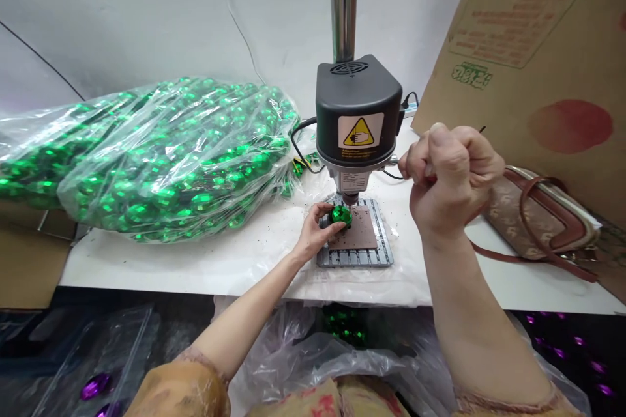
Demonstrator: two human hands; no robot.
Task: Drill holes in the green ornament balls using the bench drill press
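Observation:
My left hand [315, 232] pinches a shiny green faceted ball [341, 215] between thumb and fingers. The ball is directly beneath the chuck [350, 197] of a small black bench drill press [359, 111], over a brown board [362, 238] on the slotted metal base [385, 249]. Whether the bit touches the ball I cannot tell. To the right of the machine, my right hand [452, 176] is closed in a fist around the drill press handle, which the fingers mostly hide; a short metal rod [394, 160] shows beside them.
A clear plastic bag [180, 163] full of green balls lies at left beside a cardboard box [29, 260]. Dark shavings dot the white table [186, 267]. At right are a handbag [533, 215] and a large carton [528, 65]. Purple balls [95, 386] show below.

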